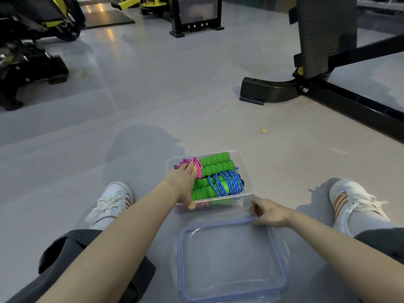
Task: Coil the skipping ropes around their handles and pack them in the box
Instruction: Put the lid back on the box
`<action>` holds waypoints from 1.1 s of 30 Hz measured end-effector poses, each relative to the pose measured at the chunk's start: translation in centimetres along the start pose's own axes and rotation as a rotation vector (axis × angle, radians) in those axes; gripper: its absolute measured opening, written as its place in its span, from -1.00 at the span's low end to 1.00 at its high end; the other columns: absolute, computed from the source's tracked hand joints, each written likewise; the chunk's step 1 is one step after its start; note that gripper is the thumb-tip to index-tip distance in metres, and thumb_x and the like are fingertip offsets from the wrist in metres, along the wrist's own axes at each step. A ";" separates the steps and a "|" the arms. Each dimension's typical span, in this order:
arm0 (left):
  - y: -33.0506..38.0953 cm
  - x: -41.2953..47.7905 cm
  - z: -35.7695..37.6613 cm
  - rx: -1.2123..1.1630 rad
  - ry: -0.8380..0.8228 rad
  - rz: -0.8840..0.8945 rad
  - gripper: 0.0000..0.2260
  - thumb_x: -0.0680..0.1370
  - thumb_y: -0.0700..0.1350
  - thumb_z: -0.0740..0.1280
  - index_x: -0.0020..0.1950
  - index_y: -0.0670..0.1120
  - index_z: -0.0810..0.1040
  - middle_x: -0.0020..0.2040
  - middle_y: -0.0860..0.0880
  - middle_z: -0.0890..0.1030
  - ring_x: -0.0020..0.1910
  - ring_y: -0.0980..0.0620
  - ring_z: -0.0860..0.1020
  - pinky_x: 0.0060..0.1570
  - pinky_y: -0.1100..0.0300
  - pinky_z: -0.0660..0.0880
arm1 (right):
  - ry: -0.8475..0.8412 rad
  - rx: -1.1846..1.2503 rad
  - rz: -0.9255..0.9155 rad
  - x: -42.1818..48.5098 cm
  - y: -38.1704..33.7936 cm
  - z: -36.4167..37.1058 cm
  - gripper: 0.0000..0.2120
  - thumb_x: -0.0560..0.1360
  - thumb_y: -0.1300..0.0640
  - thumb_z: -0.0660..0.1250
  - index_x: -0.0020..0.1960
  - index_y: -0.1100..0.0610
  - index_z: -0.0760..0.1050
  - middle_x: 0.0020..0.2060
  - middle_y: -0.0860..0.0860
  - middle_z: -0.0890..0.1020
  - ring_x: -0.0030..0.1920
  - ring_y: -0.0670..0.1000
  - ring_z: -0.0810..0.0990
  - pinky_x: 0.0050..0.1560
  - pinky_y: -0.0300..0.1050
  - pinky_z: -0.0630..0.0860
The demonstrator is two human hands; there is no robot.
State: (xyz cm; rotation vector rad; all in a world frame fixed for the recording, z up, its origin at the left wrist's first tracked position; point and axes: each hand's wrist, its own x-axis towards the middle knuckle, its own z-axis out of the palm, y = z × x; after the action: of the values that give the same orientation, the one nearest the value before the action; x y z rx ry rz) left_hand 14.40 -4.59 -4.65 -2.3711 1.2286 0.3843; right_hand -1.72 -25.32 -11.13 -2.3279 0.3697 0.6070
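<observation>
A clear plastic box [246,169] sits on the floor between my feet. Inside lie skipping ropes with green foam handles [215,164]: one wound with pink rope [197,169] at the back left, one wound with blue rope [227,185] at the front right. My left hand [184,182] reaches into the box's left side, fingers extended onto the pink-roped bundle, thumb over the near wall. My right hand [267,212] has curled fingers at the far right corner of the clear lid [231,259], which lies flat in front of the box.
Black gym machine bases stand on the grey floor at the right [269,89] and far left [28,68]. A small yellow scrap [263,130] lies beyond the box. My white sneakers flank the box, left [112,202] and right [352,200].
</observation>
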 end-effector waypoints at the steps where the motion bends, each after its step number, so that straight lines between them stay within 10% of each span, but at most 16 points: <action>1: 0.0 -0.1 0.1 0.002 0.004 0.002 0.05 0.41 0.27 0.39 0.55 -0.22 -0.21 0.56 -0.16 -0.16 0.55 -0.09 -0.07 0.47 0.00 0.11 | -0.026 0.093 0.007 -0.1 -0.3 -0.3 -0.68 0.39 0.37 0.35 -0.24 0.04 0.28 -0.34 -0.05 0.37 -0.34 -0.10 0.32 -0.39 -0.34 0.27; 8: -0.5 -0.5 0.8 -0.012 0.030 0.037 0.05 0.40 0.29 0.37 0.56 -0.19 -0.20 0.57 -0.13 -0.16 0.55 -0.07 -0.07 0.47 0.02 0.13 | -0.283 0.371 -0.070 -3.7 -3.1 -9.1 -0.75 0.26 0.31 0.35 -0.05 0.21 0.50 -0.36 -0.06 0.61 -0.34 -0.11 0.55 -0.36 -0.34 0.45; 16: 0.6 -2.0 1.6 -0.040 0.065 0.078 -0.05 0.42 0.27 0.35 0.56 -0.19 -0.03 0.56 -0.15 0.00 0.53 -0.10 0.02 0.45 0.04 0.17 | 0.412 0.434 -0.404 -7.2 -6.8 -19.8 -0.75 0.47 0.48 0.21 -0.11 0.15 0.49 -0.32 -0.13 0.65 -0.32 -0.20 0.50 -0.21 -0.28 0.37; 22: 2.2 -3.5 2.3 -0.093 0.103 0.108 0.03 0.42 0.27 0.36 0.55 -0.22 -0.19 0.56 -0.16 -0.17 0.55 -0.09 -0.12 0.51 0.04 -0.02 | 1.061 0.104 -0.638 -4.1 -10.4 -12.0 -0.87 0.48 0.33 0.21 0.00 0.28 0.46 -0.16 0.10 0.55 -0.15 -0.15 0.48 -0.09 -0.29 0.37; 27: 3.9 -4.8 3.5 -0.321 0.216 0.030 0.00 0.32 0.24 0.39 0.57 -0.14 -0.03 0.57 -0.15 -0.02 0.53 -0.09 -0.02 0.50 0.09 -0.04 | 0.834 -0.543 -0.716 -3.2 -6.8 -0.8 -0.65 0.23 0.40 0.15 -0.03 0.14 0.34 -0.03 0.16 0.64 -0.10 0.03 0.34 -0.07 -0.12 0.35; 33: 6.1 -4.7 4.9 -0.486 0.394 -0.124 0.15 0.14 0.56 -0.13 0.55 -0.10 -0.26 0.53 0.00 -0.27 0.53 -0.02 -0.26 0.43 0.11 -0.35 | 0.733 -0.788 -0.592 -4.5 -3.7 0.4 -0.12 -0.09 0.30 0.52 0.21 0.17 0.35 -0.01 -0.03 0.40 -0.11 -0.01 0.33 -0.11 -0.27 0.48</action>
State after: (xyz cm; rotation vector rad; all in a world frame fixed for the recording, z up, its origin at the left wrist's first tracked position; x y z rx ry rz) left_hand 6.49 -1.92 -8.41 -3.0360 1.2498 0.1940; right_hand -4.07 -21.93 -7.00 -3.1481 -0.3212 -0.5162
